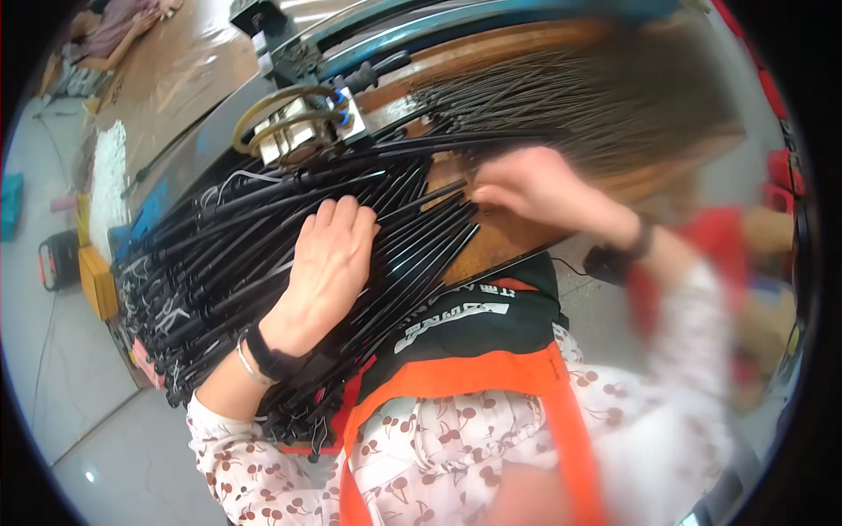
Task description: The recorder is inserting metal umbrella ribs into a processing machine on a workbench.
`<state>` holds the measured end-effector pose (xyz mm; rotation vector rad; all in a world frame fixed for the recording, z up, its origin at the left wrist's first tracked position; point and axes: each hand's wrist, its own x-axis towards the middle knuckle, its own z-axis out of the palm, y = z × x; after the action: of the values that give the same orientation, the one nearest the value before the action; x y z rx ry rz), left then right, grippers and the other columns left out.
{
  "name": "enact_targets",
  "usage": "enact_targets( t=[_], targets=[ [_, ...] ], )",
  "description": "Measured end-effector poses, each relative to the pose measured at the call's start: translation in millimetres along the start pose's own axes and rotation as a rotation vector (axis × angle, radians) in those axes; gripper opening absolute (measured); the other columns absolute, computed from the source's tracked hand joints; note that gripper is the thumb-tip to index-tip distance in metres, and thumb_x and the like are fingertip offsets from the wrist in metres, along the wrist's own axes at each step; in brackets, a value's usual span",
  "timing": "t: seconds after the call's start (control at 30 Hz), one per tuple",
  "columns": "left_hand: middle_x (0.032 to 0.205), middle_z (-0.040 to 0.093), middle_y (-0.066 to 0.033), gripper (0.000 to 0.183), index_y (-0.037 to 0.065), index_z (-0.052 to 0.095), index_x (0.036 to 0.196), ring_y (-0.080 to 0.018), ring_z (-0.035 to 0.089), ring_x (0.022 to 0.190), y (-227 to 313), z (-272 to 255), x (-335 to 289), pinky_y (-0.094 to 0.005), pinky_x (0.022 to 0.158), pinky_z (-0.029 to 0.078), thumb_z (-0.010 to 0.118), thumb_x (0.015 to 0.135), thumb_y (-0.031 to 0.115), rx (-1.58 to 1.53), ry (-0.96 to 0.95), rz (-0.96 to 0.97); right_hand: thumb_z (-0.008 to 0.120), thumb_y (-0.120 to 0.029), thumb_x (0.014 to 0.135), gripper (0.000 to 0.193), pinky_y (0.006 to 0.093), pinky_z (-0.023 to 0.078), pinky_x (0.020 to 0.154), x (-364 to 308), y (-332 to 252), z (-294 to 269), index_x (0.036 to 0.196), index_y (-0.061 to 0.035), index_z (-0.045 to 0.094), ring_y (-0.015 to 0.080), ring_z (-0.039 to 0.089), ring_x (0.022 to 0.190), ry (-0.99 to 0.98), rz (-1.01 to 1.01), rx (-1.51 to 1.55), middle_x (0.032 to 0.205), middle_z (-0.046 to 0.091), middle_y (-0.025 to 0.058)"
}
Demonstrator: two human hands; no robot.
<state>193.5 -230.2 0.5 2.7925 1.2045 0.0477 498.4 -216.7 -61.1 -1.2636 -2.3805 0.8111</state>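
Item: one dense bundle of thin black rods [219,254], glossy and straight with small wire hooks at their ends, too many to count, lying across a worn brown workbench [526,237]. Left hand [326,267] lies flat and released on top of the bundle, fingers spread. Right hand [535,188], blurred, pinches rod tips at the bundle's far end; its grip cannot be told.
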Motion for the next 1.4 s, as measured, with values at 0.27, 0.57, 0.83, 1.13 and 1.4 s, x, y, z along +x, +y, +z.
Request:
enact_targets(
  t=[0.27,0.57,0.83,1.13,1.4],
  targets=[
    [0.085,0.054,-0.0109,0.031,0.004,0.058,0.117,-0.031,0.059,0.081,15.1,-39.6,21.7,-0.0424,0.06,0.051,0.064,0.087,-0.001,-0.131,-0.026,0.09,0.081,-0.028,0.08,0.021,0.0367,0.043,0.059,-5.9,1.3,-0.6,0.086,-0.0099,0.072,0.0242,0.056,0.063,0.572,-0.223,0.183,0.066,0.059,0.0053],
    [0.077,0.054,-0.0108,0.031,0.006,0.064,0.12,-0.0293,0.059,0.068,30.9,-69.0,43.9,-0.0425,0.056,0.047,0.068,0.09,0.006,-0.098,-0.046,0.126,0.079,-0.039,0.08,0.032,0.0338,0.041,0.055,-19.1,4.6,-11.7,0.096,-0.0116,0.075,0.0192,0.054,0.06,0.768,-0.395,0.114,0.063,0.053,0.0004],
    [0.07,0.053,-0.0117,0.044,0.01,0.062,0.133,-0.0295,0.058,0.058,40.8,-81.8,72.7,-0.0409,0.053,0.046,0.068,0.09,0.003,-0.169,-0.04,0.093,0.078,-0.039,0.081,0.037,0.0314,0.042,0.055,-17.4,-0.8,-30.2,0.104,-0.0101,0.076,0.0173,0.049,0.062,0.97,-0.3,0.123,0.064,0.052,-0.0018],
    [0.069,0.054,-0.0087,0.041,0.015,0.063,0.133,-0.0274,0.061,0.059,55.8,-45.2,89.3,-0.041,0.052,0.048,0.067,0.092,0.011,-0.016,0.0,0.165,0.081,-0.036,0.078,0.058,0.0374,0.052,0.071,-31.6,17.6,-36.2,0.127,-0.0097,0.067,0.0215,0.058,0.075,0.782,-0.456,-0.259,0.078,0.06,0.0012],
    [0.074,0.054,-0.0041,0.047,0.018,0.06,0.137,-0.0225,0.06,0.066,34.8,24.6,89.0,-0.0373,0.052,0.05,0.069,0.091,0.018,0.155,0.091,0.122,0.079,-0.024,0.077,0.025,0.0359,0.044,0.068,-103.6,46.4,-37.7,0.084,-0.01,0.059,0.0222,0.055,0.084,0.266,-0.136,-0.445,0.083,0.055,0.0048]
  ],
)
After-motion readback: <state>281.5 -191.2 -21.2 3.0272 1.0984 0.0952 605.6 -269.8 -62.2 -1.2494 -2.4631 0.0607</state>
